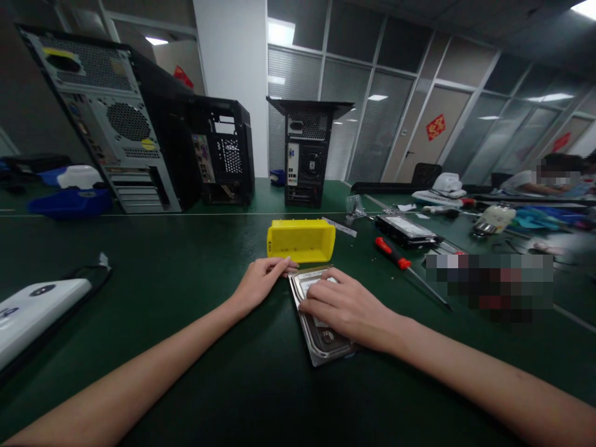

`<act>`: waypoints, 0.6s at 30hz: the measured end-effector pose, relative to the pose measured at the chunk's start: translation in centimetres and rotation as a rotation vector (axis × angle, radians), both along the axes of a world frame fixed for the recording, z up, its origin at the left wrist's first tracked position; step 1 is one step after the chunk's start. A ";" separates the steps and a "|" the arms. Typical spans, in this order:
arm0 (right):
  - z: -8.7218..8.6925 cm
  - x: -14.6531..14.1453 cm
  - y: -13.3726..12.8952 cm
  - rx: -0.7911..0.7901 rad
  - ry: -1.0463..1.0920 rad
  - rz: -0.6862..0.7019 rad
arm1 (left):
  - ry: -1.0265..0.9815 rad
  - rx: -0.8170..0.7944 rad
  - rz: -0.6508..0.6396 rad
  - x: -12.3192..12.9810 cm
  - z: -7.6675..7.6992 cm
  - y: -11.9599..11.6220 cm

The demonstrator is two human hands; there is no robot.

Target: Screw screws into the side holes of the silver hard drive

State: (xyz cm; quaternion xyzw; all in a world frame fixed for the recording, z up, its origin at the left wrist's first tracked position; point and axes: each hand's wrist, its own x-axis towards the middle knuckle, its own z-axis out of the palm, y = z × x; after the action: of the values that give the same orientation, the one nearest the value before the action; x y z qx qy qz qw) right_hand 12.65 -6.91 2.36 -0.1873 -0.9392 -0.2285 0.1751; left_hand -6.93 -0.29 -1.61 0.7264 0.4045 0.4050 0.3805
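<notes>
A silver hard drive [321, 355] lies at a slant on the green table [209, 385], in front of a yellow bin [302, 243] whose open side faces me. My right hand [338, 304] rests over the top of the drive, fingers bent and close together on its label and left edge. Just left of the drive's far corner is my left hand [261, 282], its fingertips at the corner and near the bin's lower edge. Whether those fingers pinch something small is hidden.
A red and black screwdriver [395, 254] and another hard drive [405, 228] lie to the right. Computer cases [305, 161] stand at the back. A white device [41, 310] is at the left. Another person [535, 180] sits far right.
</notes>
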 end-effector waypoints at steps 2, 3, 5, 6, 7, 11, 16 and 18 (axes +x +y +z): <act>-0.1 0.1 0.1 -0.009 -0.002 -0.008 | 0.004 -0.005 -0.004 0.0 0.0 0.0; -0.1 0.2 0.1 -0.014 -0.003 -0.009 | 0.007 -0.007 -0.005 0.0 0.1 0.0; -0.1 0.3 0.1 -0.023 -0.004 -0.005 | 0.013 -0.009 -0.003 0.0 0.1 0.0; -0.1 0.3 0.2 -0.026 -0.004 -0.002 | 0.017 -0.010 -0.001 0.0 0.1 0.0; -0.1 0.3 0.2 -0.027 -0.004 0.001 | 0.020 -0.011 0.001 0.0 0.0 0.0; 0.0 0.4 0.2 -0.014 -0.012 0.013 | 0.023 -0.015 -0.002 -0.1 -0.2 0.3; 0.1 0.4 0.1 0.007 -0.024 0.025 | 0.015 -0.015 -0.010 0.0 -0.6 0.6; 0.1 0.4 0.1 0.007 -0.025 0.027 | 0.018 -0.014 -0.005 0.0 -0.7 0.6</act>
State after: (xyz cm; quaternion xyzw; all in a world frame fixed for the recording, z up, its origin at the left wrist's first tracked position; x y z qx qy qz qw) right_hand 13.04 -6.84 2.45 -0.1712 -0.9429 -0.2318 0.1671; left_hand -6.95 0.32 -2.26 0.7283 0.4091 0.3946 0.3829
